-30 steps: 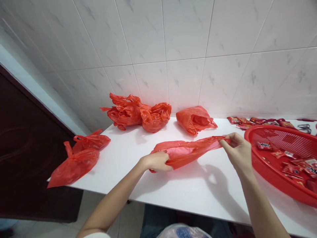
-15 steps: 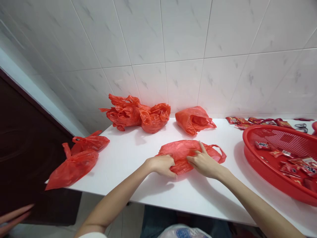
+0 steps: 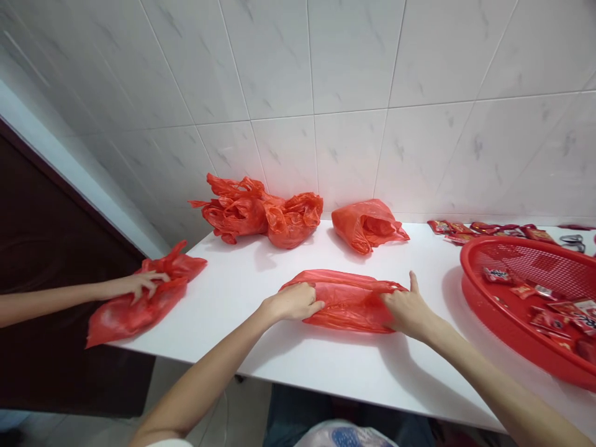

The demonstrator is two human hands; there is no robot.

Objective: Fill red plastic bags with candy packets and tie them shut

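A thin red plastic bag (image 3: 349, 304) lies on the white table in front of me, its mouth spread wide. At its left side my left hand (image 3: 295, 302) is closed on the bag's edge, with the thumb pointing inward. My right hand (image 3: 407, 307) grips the opposite side, fingers curled into the plastic and partly hidden by it, one finger sticking up. Farther back stands another red plastic bag (image 3: 367, 226), crumpled and apart from my hands.
A red mesh basket (image 3: 512, 335) with several small snack packets stands at the right. More packets (image 3: 493, 231) lie along the wall. Bunched red bags (image 3: 261, 214) sit at the back left. Another person's hand (image 3: 135, 287) touches red bags (image 3: 153, 310) at the left edge.
My hands have moved apart, stretching the bag's mouth sideways. At the left, the other person's hand has reached in onto the red bags.
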